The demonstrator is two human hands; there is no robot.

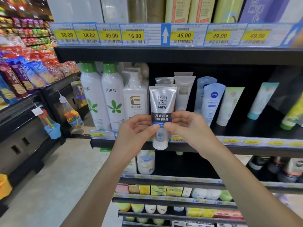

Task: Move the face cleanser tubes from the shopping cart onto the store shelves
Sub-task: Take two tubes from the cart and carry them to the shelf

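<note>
A silver face cleanser tube (pixel 162 102) marked MEN stands cap-down in front of the middle shelf (pixel 246 145). My left hand (pixel 136 130) pinches its left side and my right hand (pixel 185 126) pinches its right side, thumbs meeting over its lower label. Its cap hangs just in front of the shelf's front edge. Directly behind it stand more silver tubes (pixel 164 81) of the same kind in a row. The shopping cart is out of view.
White bottles with green caps (pixel 98 95) and a white pump bottle (pixel 135 97) stand left of the tube. A grey tube (pixel 184 92), blue Nivea tubes (pixel 211 102) and green tubes (pixel 229 105) stand to the right. An aisle floor (pixel 57 177) and snack racks lie left.
</note>
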